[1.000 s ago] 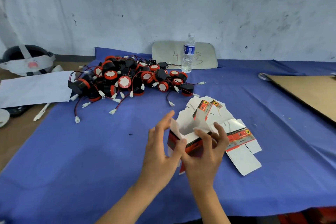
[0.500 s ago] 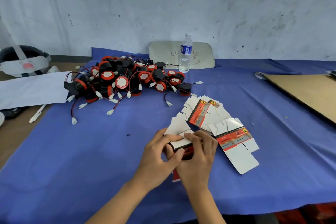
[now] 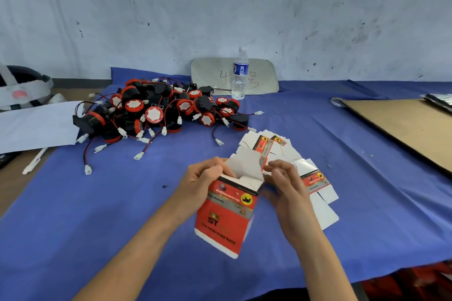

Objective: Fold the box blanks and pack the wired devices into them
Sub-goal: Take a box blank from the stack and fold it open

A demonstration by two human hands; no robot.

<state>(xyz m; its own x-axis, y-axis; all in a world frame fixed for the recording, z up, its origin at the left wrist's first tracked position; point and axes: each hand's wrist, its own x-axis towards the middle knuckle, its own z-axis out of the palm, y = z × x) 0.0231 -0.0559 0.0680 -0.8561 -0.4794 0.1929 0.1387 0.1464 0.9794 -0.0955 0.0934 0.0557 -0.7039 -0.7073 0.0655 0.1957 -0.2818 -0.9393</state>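
2 hands (image 3: 244, 186), glossy rectangular box (image 3: 226, 217)

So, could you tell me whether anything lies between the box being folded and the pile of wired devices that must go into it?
Nothing visible does. Both hands, left hand and right hand, hold the red box, and only bare blue cloth lies between it and the pile of wired devices.

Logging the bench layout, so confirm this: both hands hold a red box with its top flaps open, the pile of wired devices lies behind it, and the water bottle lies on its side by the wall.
One detail is wrong. In the head view the water bottle stands upright by the wall, not on its side. The rest holds: left hand and right hand hold the red box with top flaps open, and the pile of wired devices lies behind it.
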